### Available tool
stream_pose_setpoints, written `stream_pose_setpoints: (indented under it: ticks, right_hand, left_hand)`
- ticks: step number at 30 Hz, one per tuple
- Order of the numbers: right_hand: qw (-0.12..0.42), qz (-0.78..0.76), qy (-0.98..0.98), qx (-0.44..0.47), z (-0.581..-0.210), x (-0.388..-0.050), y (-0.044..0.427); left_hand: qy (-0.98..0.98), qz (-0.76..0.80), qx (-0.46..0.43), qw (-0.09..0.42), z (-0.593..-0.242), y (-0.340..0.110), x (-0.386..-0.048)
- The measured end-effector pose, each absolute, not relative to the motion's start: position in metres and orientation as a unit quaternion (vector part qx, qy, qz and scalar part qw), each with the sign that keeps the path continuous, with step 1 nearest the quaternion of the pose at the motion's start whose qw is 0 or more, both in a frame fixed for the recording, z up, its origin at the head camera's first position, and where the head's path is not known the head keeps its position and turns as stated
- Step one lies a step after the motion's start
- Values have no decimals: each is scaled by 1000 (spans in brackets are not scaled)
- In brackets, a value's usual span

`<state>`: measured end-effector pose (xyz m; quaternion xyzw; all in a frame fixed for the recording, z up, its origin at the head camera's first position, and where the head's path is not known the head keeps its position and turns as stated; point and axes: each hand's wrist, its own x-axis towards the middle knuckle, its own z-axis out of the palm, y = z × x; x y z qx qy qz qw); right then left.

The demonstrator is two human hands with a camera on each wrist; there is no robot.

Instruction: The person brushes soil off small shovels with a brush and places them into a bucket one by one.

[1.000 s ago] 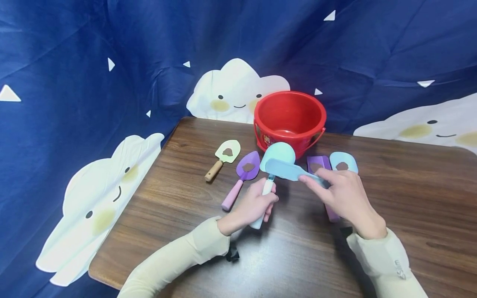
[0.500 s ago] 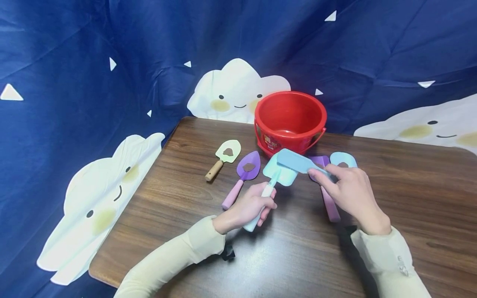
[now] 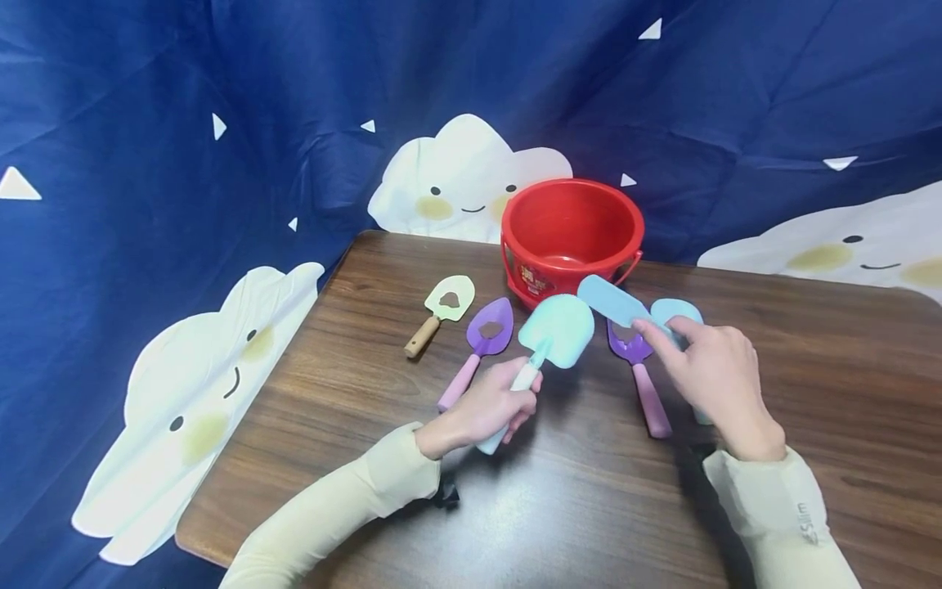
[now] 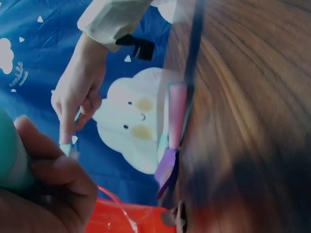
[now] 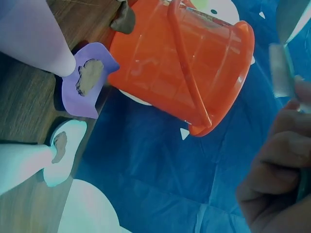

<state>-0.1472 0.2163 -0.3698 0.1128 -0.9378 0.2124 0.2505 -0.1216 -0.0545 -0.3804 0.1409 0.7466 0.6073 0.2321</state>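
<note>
In the head view, my left hand (image 3: 489, 405) grips a light blue hand trowel (image 3: 558, 327) by its white handle. Its blade is raised in front of the red bucket (image 3: 537, 278), and no brown material shows on it. My right hand (image 3: 721, 380) pinches a light blue spatula-like tool (image 3: 611, 301), its flat blade just right of the trowel and apart from it. Below that blade lies a purple shovel (image 3: 650, 401) with a pink handle and a brown patch on it. Another light blue trowel (image 3: 677, 311) is partly hidden by my right hand.
To the left lie a pale green trowel (image 3: 450, 298) with a wooden handle and a purple trowel (image 3: 491, 327), each bearing a brown patch. A brown lump (image 5: 124, 19) sits beside the bucket in the right wrist view. A blue cloud-print curtain (image 3: 280, 123) hangs behind the table.
The spatula-like tool has moved right, off the trowel blade it overlapped before. My left hand has shifted slightly left, and its trowel has tilted rightward.
</note>
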Motion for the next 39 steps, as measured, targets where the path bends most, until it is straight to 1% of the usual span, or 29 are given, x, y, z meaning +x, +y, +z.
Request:
stream_pose_setpoints:
  ticks: [3, 6, 11, 18, 20, 25, 32, 36, 39]
  right_hand:
    - [223, 208, -947, 97, -371, -147, 220]
    - [197, 209, -953, 91, -371, -145, 221]
    - [178, 215, -956, 90, -370, -142, 220]
    - [161, 215, -959, 93, -372, -141, 219]
    - [153, 216, -960, 93, -373, -141, 218]
    - [134, 211, -964, 94, -374, -142, 216]
    - [130, 204, -966, 96, -376, -142, 214]
    - [126, 199, -967, 94, -377, -140, 214]
    - [128, 197, -967, 96, -378, -141, 213]
  left_hand:
    - [758, 608, 133, 196, -376, -57, -126]
    - [751, 625, 121, 175, -369, -61, -131]
    - [752, 635, 109, 140, -359, -68, -144]
    - [807, 579, 113, 42, -344, -72, -167]
    - [813, 570, 113, 33, -339, -71, -173]
    - [809, 578, 98, 43, -332, -67, -189]
    - [901, 425, 86, -18, -325, -64, -209]
    - [916, 389, 91, -32, -322, -61, -219]
    - [923, 367, 101, -55, -321, -60, -225]
